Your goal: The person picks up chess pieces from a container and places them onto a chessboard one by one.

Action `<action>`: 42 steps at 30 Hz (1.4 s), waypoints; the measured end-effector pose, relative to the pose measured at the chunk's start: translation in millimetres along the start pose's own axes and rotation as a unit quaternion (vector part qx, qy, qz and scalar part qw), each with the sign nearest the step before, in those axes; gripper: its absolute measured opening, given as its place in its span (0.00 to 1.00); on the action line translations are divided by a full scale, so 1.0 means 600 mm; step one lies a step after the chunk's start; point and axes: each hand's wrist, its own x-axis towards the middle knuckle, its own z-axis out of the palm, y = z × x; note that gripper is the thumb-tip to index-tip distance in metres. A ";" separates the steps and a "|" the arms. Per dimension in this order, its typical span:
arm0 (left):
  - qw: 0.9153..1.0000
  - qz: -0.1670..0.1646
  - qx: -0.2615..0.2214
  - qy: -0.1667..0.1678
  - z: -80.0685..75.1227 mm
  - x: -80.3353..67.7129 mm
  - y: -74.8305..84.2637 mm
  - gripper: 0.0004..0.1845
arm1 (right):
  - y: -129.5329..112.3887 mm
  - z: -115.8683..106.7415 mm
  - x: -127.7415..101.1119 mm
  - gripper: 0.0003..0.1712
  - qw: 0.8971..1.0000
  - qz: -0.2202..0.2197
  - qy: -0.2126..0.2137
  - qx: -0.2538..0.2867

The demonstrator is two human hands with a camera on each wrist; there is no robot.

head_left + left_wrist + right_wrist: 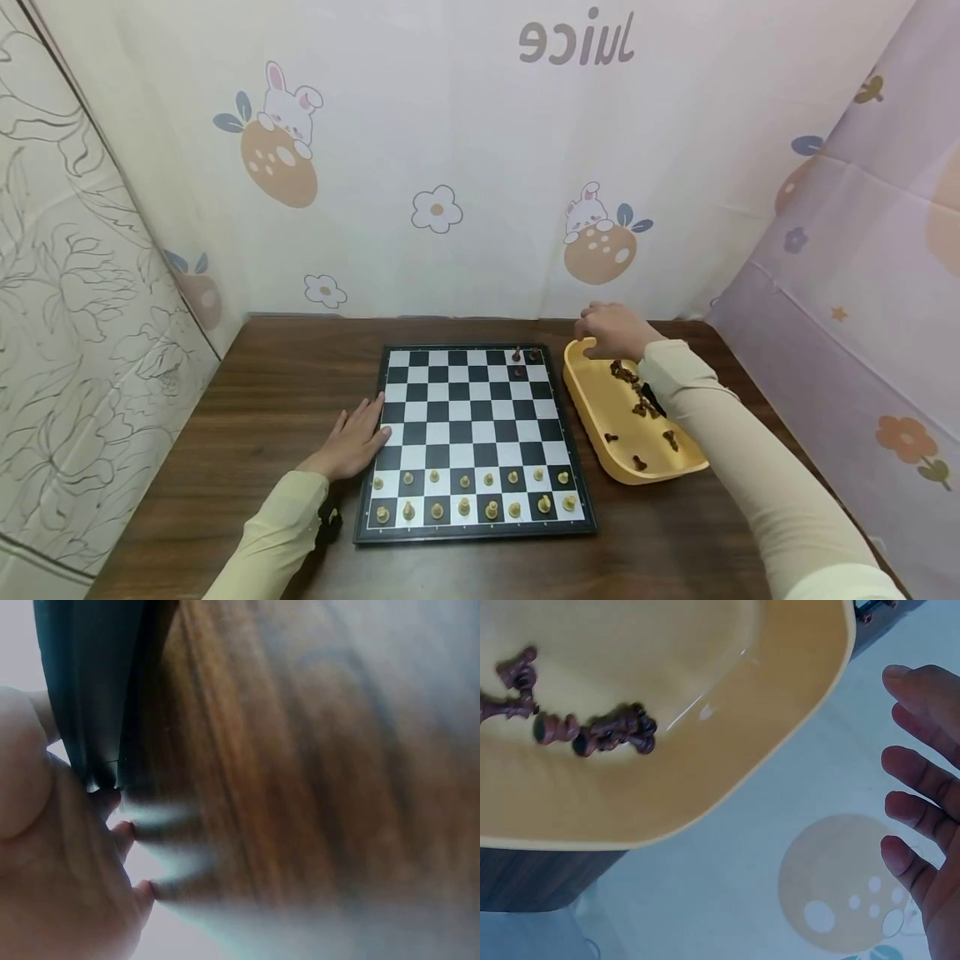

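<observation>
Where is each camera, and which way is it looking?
Head: worn up high, looking forward and down at the chessboard, yellow tray, left hand and right hand, both sleeves.
Left wrist: close over the wooden table; blurry palm and fingers show.
Right wrist: looks past the open fingers at the tray's brown chess pieces.
Shared: head and right wrist both show the tray.

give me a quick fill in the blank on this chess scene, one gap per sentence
1. The left hand rests flat by the chessboard's ____ edge.
2. The light chess pieces fill the two rows ____ to the person.
3. The loose dark pieces lie in a ____ tray.
4. The right hand, fingers spread, holds ____.

Missing words: left; nearest; yellow; nothing
</observation>
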 end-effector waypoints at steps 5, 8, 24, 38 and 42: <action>1.000 -0.005 0.012 -0.008 0.001 0.001 0.000 0.35 | 0.008 -0.001 -0.017 0.10 1.000 0.006 0.004 0.003; 1.000 -0.010 0.015 -0.011 0.001 0.002 -0.001 0.35 | 0.011 0.000 -0.027 0.10 1.000 0.008 0.007 0.009; 1.000 -0.011 0.011 -0.004 0.002 0.004 -0.004 0.35 | 0.032 0.046 -0.075 0.08 0.999 0.027 -0.019 0.020; 1.000 -0.009 0.009 -0.006 0.001 0.002 -0.001 0.35 | 0.038 0.078 -0.122 0.07 0.998 0.038 -0.038 0.045; 1.000 -0.007 0.008 -0.006 -0.002 -0.001 0.001 0.35 | 0.037 0.096 -0.132 0.11 0.996 0.041 -0.048 0.058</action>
